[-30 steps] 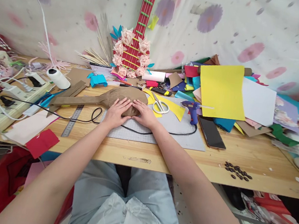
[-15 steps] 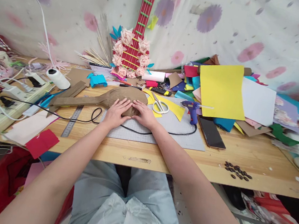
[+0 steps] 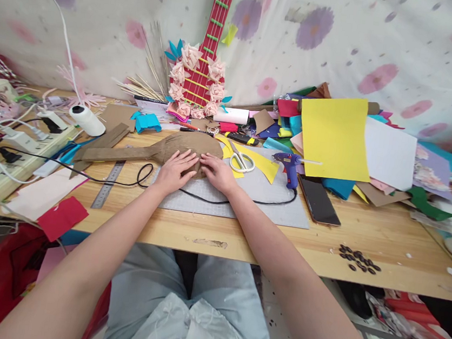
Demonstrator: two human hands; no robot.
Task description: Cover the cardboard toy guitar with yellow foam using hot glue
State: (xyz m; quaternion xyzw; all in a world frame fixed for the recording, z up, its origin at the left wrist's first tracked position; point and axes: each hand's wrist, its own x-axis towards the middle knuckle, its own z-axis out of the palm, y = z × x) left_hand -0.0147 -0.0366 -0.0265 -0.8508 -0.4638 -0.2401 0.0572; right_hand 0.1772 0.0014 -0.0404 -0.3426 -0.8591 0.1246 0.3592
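Observation:
A brown paper-covered lute shape [image 3: 174, 144] lies on the table, its long neck pointing left and its rounded body partly on the grey cutting mat [image 3: 270, 212]. My left hand [image 3: 176, 172] rests flat on the body with fingers stretched out. Beside it, my right hand [image 3: 216, 173] presses on the body's right part, fingers extended and close to the left thumb. White-handled scissors [image 3: 242, 162] lie just right of my right hand, over yellow paper pieces [image 3: 265, 166]. Farther right is a blue glue gun [image 3: 289, 168], whose black cord runs in front of my hands.
A red flower-trimmed instrument model [image 3: 198, 79] leans at the back. Coloured paper sheets [image 3: 333, 138] pile up on the right, near a phone [image 3: 320, 200] and several black oval pieces [image 3: 358, 259]. Power strips [image 3: 22, 162], a thread spool [image 3: 87, 120] and a steel ruler [image 3: 107, 186] are left.
My right fingers have drawn in slightly, and my left thumb has shifted a little on the brown body. The lute shape stays in place.

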